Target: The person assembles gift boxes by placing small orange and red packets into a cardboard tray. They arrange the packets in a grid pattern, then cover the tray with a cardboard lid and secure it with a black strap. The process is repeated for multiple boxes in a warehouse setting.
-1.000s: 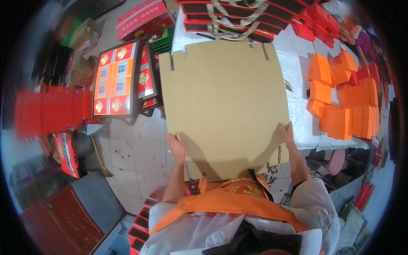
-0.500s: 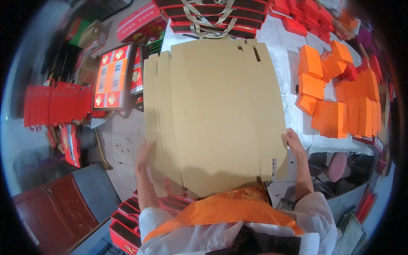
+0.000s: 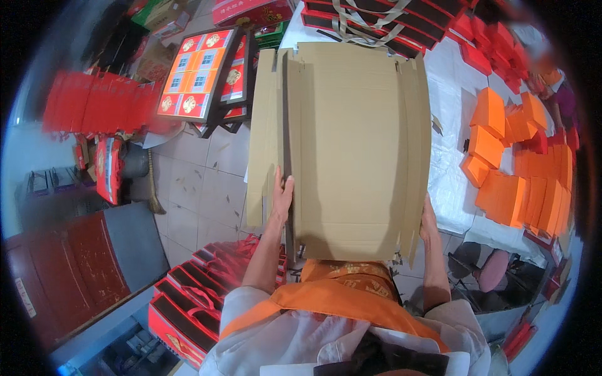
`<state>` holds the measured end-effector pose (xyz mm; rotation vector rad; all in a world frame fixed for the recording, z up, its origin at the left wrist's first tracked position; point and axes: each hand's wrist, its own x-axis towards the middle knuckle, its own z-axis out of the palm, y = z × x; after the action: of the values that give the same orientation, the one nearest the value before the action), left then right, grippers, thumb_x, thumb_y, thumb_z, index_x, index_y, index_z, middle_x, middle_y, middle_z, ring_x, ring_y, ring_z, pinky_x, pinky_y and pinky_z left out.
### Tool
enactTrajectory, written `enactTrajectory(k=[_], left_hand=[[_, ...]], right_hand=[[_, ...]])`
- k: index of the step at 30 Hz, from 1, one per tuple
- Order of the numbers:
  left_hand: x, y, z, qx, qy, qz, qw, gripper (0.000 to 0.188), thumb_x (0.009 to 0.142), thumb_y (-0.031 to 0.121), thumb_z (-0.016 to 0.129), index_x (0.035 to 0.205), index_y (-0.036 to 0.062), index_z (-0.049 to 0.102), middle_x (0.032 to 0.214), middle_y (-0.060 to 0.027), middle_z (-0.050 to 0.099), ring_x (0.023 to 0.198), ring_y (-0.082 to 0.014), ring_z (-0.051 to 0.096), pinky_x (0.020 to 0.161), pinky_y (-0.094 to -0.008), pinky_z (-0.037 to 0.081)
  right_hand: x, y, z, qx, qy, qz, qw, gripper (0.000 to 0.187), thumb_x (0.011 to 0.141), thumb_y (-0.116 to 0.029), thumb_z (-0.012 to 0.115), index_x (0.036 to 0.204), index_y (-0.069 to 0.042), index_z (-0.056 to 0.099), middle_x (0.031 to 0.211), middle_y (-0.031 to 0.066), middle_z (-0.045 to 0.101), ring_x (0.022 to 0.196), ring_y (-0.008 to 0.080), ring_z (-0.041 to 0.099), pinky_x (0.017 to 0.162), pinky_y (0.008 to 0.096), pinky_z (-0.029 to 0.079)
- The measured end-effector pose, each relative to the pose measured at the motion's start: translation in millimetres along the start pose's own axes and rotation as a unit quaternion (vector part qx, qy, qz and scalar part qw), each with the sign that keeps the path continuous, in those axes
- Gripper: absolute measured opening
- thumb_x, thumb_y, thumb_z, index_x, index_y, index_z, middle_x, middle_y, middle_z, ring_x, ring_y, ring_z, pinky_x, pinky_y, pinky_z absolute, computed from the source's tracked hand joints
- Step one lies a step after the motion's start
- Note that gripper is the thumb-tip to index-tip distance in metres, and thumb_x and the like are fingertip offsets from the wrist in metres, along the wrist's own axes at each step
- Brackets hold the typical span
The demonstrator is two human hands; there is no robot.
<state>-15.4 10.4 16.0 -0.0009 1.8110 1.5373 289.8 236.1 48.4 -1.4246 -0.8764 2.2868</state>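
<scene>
A large brown cardboard sheet (image 3: 351, 150), creased and slotted along its edges, lies in front of my body. Its left and right side flaps stand partly folded up along the creases. My left hand (image 3: 282, 195) grips the left part at a fold, thumb showing, with an outer flap (image 3: 260, 144) sticking out beyond it. At the right edge my right hand (image 3: 427, 219) holds the folded side, its fingers partly hidden behind the cardboard. The sheet's near edge comes close to my orange apron (image 3: 345, 294).
Behind the cardboard, red and black boxes with ribbon handles (image 3: 376, 25) stand on a white-covered table (image 3: 451, 125). Orange boxes (image 3: 489, 147) fill its right side. Patterned trays (image 3: 195, 72) are stacked at left, and red handled boxes (image 3: 194, 301) stand at lower left.
The cardboard's sides have been folded upward, so it looks narrower. My left hand has moved right and inward to the fold. The whole view has shifted slightly.
</scene>
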Motion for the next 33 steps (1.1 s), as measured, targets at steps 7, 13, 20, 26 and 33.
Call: enactTrajectory(k=[7, 13, 20, 26, 33], left_hand=[[43, -20, -14, 0.369, 0.030, -0.005, 0.929, 0.044, 0.076, 0.031, 0.065, 0.100, -0.0038, 0.053, 0.091, -0.0212, 0.060, 0.085, -0.0317, 0.058, 0.073, -0.0381, 0.046], [26, -30, 24, 0.459, 0.117, 0.089, 0.876, 0.022, 0.080, 0.021, 0.057, 0.084, 0.0001, 0.051, 0.080, -0.0208, 0.057, 0.076, -0.0368, 0.056, 0.066, -0.0421, 0.043], [-9, -27, 83, 0.338, 0.121, 0.086, 0.930, 0.042, 0.080, 0.000, 0.048, 0.122, 0.0010, 0.042, 0.105, -0.0172, 0.054, 0.099, -0.0299, 0.051, 0.079, -0.0395, 0.042], [-3, -52, 60, 0.572, 0.046, 0.397, 0.716, 0.044, 0.077, -0.004, 0.044, 0.121, -0.0031, 0.044, 0.133, -0.0128, 0.036, 0.123, -0.0298, 0.033, 0.096, -0.0403, 0.036], [-24, -52, -52, 0.526, -0.324, 0.266, 0.740, 0.053, 0.072, -0.003, 0.047, 0.125, 0.0054, 0.043, 0.137, -0.0072, 0.032, 0.119, -0.0355, 0.037, 0.096, -0.0451, 0.036]], right_hand=[[41, 22, 24, -0.338, 0.038, -0.086, 0.937, 0.084, 0.082, -0.045, 0.055, 0.140, -0.004, 0.009, 0.145, 0.0149, 0.012, 0.134, 0.0255, 0.012, 0.107, 0.0368, 0.015], [74, 22, 10, -0.520, 0.128, -0.183, 0.825, 0.080, 0.075, -0.025, 0.065, 0.136, -0.004, 0.018, 0.126, 0.0236, 0.041, 0.116, 0.0334, 0.042, 0.094, 0.0380, 0.035], [83, 47, -27, -0.613, 0.278, -0.261, 0.692, 0.065, 0.077, -0.002, 0.046, 0.136, -0.006, 0.019, 0.117, 0.0240, 0.049, 0.107, 0.0372, 0.048, 0.088, 0.0410, 0.040], [54, 32, 16, -0.718, 0.158, -0.307, 0.605, 0.067, 0.075, 0.005, 0.045, 0.136, -0.002, 0.019, 0.137, 0.0196, 0.026, 0.113, 0.0392, 0.037, 0.093, 0.0422, 0.036], [55, 37, -42, -0.754, 0.066, -0.346, 0.554, 0.038, 0.079, -0.002, 0.048, 0.117, -0.001, 0.045, 0.128, 0.0117, 0.036, 0.108, 0.0360, 0.040, 0.091, 0.0410, 0.039]])
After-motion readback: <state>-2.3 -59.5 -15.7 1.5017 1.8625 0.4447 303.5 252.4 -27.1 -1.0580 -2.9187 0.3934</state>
